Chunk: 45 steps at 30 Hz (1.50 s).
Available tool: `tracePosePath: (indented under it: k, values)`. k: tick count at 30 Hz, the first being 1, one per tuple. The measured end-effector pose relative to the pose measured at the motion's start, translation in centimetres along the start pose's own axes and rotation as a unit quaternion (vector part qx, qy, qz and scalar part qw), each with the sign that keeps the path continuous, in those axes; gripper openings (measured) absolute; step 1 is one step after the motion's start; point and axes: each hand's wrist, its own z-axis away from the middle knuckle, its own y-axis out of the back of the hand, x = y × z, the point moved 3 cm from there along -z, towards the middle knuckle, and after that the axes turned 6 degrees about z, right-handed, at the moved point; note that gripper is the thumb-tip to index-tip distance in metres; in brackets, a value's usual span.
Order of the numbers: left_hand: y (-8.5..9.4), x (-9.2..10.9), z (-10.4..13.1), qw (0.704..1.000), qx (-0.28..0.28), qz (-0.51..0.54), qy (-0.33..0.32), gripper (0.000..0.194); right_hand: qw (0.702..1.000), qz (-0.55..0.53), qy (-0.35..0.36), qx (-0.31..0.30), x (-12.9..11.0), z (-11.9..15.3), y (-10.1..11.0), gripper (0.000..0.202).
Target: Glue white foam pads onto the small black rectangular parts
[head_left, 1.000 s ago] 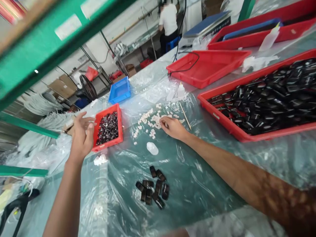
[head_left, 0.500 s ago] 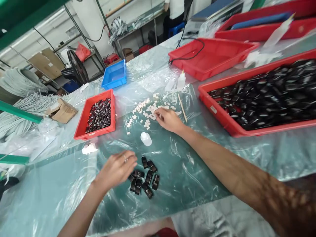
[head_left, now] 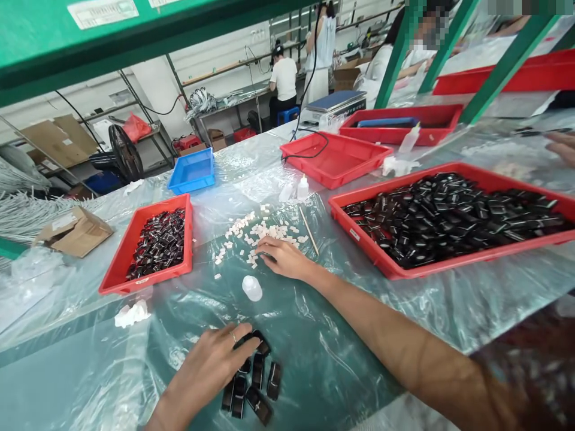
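My left hand (head_left: 220, 359), with a ring on one finger, reaches over a small group of black glossy parts (head_left: 257, 371) near the table's front. Its fingertips touch or cover the upper parts, and whether one is gripped cannot be made out. Farther up, my right hand (head_left: 281, 257) is at the near edge of the scattered small white pieces (head_left: 269, 230). Its fingers are bent together, and what lies between them is too small to tell. A round white object (head_left: 252, 288) sits on the green plastic-covered table (head_left: 323, 359) between the hands.
Red trays of black parts stand left (head_left: 191, 239) and right (head_left: 390, 272). Behind are a blue tray (head_left: 191, 173), a red tray (head_left: 336, 158) and a small bottle (head_left: 302, 187). A wooden stick (head_left: 309, 230) lies right of the white pieces. Another person's hand (head_left: 563, 146) shows far right.
The view has tilted up and shifted, showing more of the room. My left hand has moved right onto the upper black parts. My right hand has shifted slightly toward the near edge of the white pieces.
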Motion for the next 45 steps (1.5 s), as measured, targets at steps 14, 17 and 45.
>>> tracePosePath:
  k: [14,17,45]
  values:
    - [2.0,-2.4,1.2,0.967,0.195,0.133,0.097,0.034,0.984,-0.067,0.013,-0.164,-3.5,0.8,3.7,0.041]
    - [2.0,-2.2,1.1,0.966,0.193,0.140,0.101,0.036,0.968,-0.114,0.025,-0.220,-4.5,1.1,4.4,0.042]
    - [3.0,-1.9,1.0,0.905,0.335,0.227,0.133,0.010,0.974,-0.207,-0.001,-0.088,-10.8,1.4,4.3,0.032]
